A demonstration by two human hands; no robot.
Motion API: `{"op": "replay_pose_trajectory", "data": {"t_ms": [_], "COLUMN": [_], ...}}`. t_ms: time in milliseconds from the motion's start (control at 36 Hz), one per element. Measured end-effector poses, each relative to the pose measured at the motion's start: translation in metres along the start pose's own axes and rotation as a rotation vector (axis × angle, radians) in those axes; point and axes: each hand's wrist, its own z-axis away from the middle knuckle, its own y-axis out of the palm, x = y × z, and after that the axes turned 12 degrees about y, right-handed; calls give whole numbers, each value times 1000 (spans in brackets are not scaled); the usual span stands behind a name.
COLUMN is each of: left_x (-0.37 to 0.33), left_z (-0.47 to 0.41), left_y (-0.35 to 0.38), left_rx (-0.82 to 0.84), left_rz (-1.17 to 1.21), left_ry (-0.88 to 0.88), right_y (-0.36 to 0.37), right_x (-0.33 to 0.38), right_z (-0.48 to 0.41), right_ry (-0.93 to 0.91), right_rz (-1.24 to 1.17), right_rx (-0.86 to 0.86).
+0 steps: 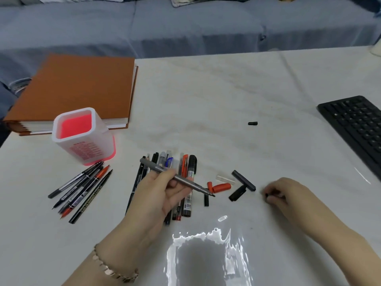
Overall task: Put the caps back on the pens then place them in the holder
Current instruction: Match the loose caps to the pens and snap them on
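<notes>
Grey pen [186, 181]: uncapped, held above the table [206, 96], tip pointing right and slightly down. The left hand [158, 195] grips it mid-barrel, with the thumb over the top and the fingers curled beneath.

Right hand [288, 195]: rests on the table, well right of the tip, fingers curled, fingertips pinching a small black piece [267, 195].

Holder [86, 150]: white with a pink interior, upright at far left. The red print on its side is too small to read.

Pens: one fan [82, 188] lies just in front of the holder; a second pile [181, 168] is under the left hand. The black marker [190, 172] has a white barcode label, text illegible.

Loose caps between the hands: orange cap [221, 187], clear cap [225, 179], dark grey cap [243, 180], black cap [237, 193]. Another short black cap [252, 123] lies apart, farther back.
</notes>
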Motion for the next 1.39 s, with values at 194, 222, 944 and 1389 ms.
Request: {"op": "replay_pose_trajectory", "data": {"t_ms": [194,222,944,1389], "left_x": [-7,-7,-5,-6], "left_z": [7,9,34,48], "left_y": [-11,-13,-16,-16], "left_rx": [-46,-50,-77,-108], "left_rz": [136,150,192,207], "left_ry": [69,85,259,256], "right_y": [3,5,19,34], "right_x": [72,81,135,134], "right_z": [30,33,52,45], "right_ry": [-110,-119,-184,-454], "right_rz": [-581,-671,-1141,-840], "right_rx": [-8,1,30,-191]}}
